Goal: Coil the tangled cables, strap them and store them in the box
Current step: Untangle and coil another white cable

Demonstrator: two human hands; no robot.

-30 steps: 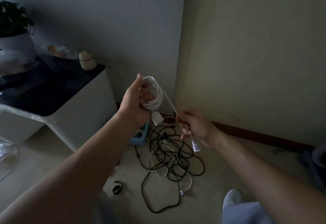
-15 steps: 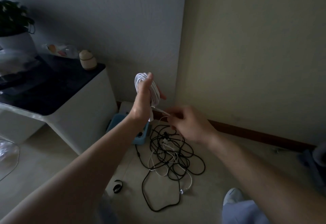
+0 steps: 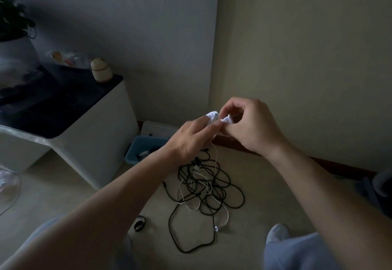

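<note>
The left hand [image 3: 191, 140] is raised in front of the wall corner. Its fingers are wrapped round the white coil [image 3: 212, 116], and only the top loops of the coil show above the knuckles. The right hand [image 3: 252, 127] meets it from the right and touches the left fingertips. Its thumb and forefinger pinch a small white piece [image 3: 228, 119] just beside the coil. In the dim light it cannot be settled whether this piece is a plug or a strap.

A thin white lead [image 3: 216, 153] hangs from the left hand down to the cable tangle [image 3: 209, 187], which lies on the floor directly below both hands. The tangle consists of black and white cables looped over one another, with one black cable trailing toward the viewer.

The blue box [image 3: 144, 145] stands open on the floor, left of the tangle and below-left of the left hand, beside a white cabinet [image 3: 95, 142]. A black strap [image 3: 139, 225] lies on the floor near the tangle's left edge.
</note>
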